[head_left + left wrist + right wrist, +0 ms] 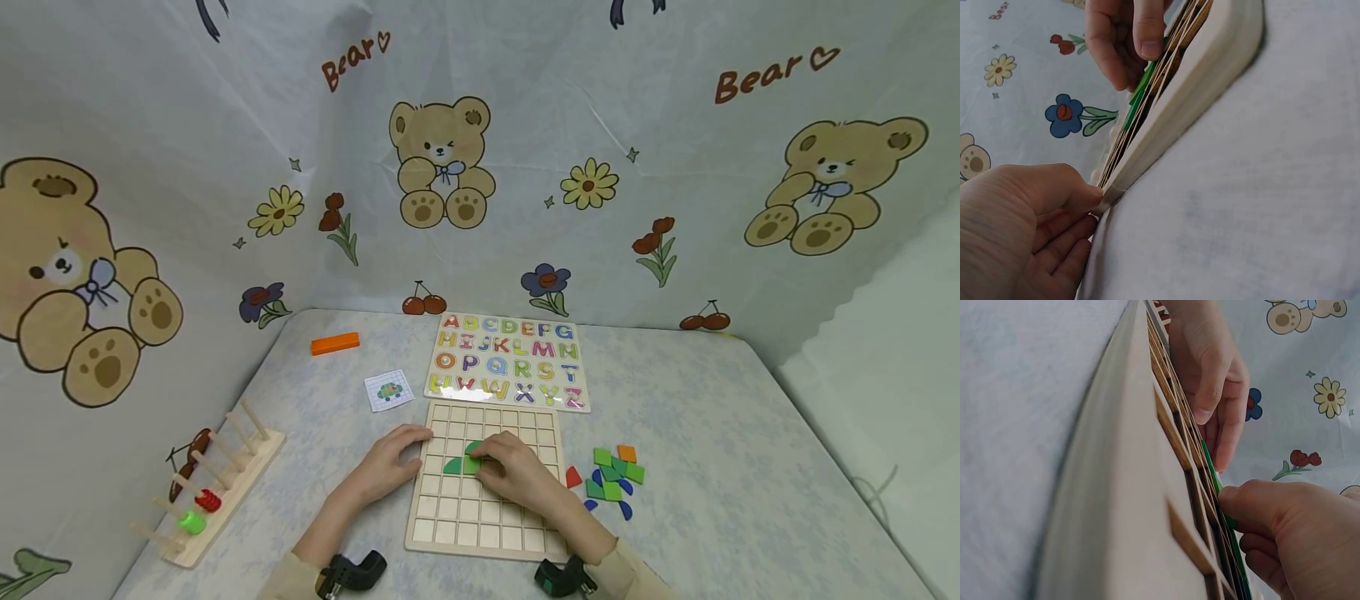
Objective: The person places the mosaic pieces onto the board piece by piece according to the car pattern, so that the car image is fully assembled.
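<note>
A wooden grid board [435, 529] lies in front of me. On it are a dark green quarter-round tile [452, 466] and a light green square tile [471, 466], with another dark green rounded piece [472, 446] just above. My right hand [517, 471] is over the middle of the board and pinches a light green tile [1142, 81], which tilts between thumb and fingers in the left wrist view. My left hand [386, 462] rests at the board's left side, its thumb and fingertips touching the edge, fingers relaxed.
Several loose coloured tiles [612, 473] lie right of the board. Behind it is an alphabet board [507, 362]. A picture card [389, 390] and an orange block [335, 343] are at back left. A wooden peg stand [225, 504] with red and green rings stands at left.
</note>
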Motion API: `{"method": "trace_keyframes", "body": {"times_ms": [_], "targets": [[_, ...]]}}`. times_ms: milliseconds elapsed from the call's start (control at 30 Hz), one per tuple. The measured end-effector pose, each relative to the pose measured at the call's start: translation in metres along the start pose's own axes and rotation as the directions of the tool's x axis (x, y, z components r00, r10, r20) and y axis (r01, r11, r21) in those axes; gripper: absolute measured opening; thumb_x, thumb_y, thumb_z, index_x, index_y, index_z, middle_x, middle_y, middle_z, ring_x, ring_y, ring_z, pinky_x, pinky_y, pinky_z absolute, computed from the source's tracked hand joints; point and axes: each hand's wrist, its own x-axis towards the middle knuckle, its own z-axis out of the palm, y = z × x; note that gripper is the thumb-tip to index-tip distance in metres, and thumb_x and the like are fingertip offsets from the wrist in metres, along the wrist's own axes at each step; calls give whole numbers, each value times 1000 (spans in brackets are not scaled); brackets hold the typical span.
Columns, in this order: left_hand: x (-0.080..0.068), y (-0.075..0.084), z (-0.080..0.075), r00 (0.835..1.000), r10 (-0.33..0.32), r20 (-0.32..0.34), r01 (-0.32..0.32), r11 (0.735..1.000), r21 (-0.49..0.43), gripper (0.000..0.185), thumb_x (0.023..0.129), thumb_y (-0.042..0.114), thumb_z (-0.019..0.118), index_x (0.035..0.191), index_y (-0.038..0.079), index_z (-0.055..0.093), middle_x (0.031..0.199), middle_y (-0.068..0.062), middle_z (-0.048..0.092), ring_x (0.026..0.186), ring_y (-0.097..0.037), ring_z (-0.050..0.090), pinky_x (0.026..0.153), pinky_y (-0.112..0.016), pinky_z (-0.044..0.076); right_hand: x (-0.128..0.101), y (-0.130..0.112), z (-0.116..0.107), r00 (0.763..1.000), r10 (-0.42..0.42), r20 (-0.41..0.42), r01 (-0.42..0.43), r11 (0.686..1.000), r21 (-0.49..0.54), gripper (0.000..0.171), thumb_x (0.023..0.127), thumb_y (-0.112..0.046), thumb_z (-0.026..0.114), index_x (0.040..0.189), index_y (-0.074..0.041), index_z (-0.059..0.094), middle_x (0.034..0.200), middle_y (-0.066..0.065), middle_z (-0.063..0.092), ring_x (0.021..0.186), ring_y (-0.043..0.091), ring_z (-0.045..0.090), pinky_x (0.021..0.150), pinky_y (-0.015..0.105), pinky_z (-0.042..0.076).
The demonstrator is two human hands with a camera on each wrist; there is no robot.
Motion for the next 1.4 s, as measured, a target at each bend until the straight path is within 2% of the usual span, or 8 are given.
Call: {"method": "trace_keyframes", "body": {"times_ms": [367, 500, 600, 733, 833, 1100, 1267, 1400], "targets": [[0, 0, 0, 1000, -9, 5, 9, 1000, 8, 43, 87, 2, 62, 129, 8, 57, 128, -1, 52, 125, -24, 44, 104, -46, 35, 1, -1, 2, 1000, -2, 9, 1, 999, 38, 18, 82, -8, 73, 100, -8, 69, 101, 1, 65, 91, 12, 55, 75, 21, 49], [0, 0, 1, 1000, -4, 2, 4, 1000, 0, 42, 87, 1, 62, 129, 7, 57, 128, -1, 52, 125, -24, 44, 103, -46, 35, 2, -3, 1, 1000, 31, -4, -30, 991, 134, 19, 82, -8, 73, 101, -7, 70, 101, 2, 66, 92, 14, 58, 77, 23, 50], [0, -1, 1, 1000, 1, 0, -1, 1000, 1, 42, 87, 1, 62, 129, 7, 57, 128, -2, 52, 125, -25, 44, 103, -46, 36, 4, -7, -2, 994, 111, 5, -109, 958, 266, 20, 84, -9, 71, 103, -5, 70, 102, 3, 66, 93, 19, 62, 80, 27, 52], [0, -1, 1, 1000, -2, -3, 2, 1000, 6, 42, 87, 2, 62, 129, 7, 57, 128, -2, 52, 124, -25, 45, 103, -46, 36, 9, -21, -14, 972, 231, 45, -229, 882, 413, 23, 86, -6, 69, 108, -1, 68, 105, 10, 67, 96, 30, 62, 85, 40, 51], [0, -1, 0, 1000, -2, -2, 2, 1000, 4, 43, 86, 1, 63, 128, 7, 57, 128, -2, 52, 124, -24, 45, 103, -45, 36, 12, -36, -31, 963, 260, 66, -259, 842, 474, 24, 86, -4, 67, 110, 1, 66, 107, 17, 65, 98, 37, 59, 87, 51, 48], [1, -1, 0, 1000, 25, -6, -25, 999, 24, 43, 86, 1, 63, 128, 5, 57, 128, -3, 53, 124, -24, 45, 103, -44, 36, 4, -41, -74, 978, 207, -20, -184, 906, 382, 24, 85, 0, 67, 109, 1, 66, 106, 17, 64, 96, 32, 60, 84, 48, 50], [1, 0, 0, 1000, 19, -8, -19, 1000, 19, 43, 86, 1, 63, 128, 5, 57, 127, -2, 53, 123, -24, 45, 102, -44, 37, -13, -29, -100, 954, 286, -86, -245, 913, 325, 24, 85, 1, 67, 109, 2, 65, 106, 19, 64, 96, 37, 59, 85, 46, 50], [1, 0, -1, 1000, 18, -6, -18, 1000, 19, 43, 86, 0, 63, 128, 5, 57, 128, -2, 53, 124, -24, 45, 102, -45, 37, -37, 4, -109, 923, 346, -170, -298, 920, 256, 25, 87, -6, 67, 111, -2, 66, 107, 13, 65, 97, 31, 59, 85, 37, 50]]}}
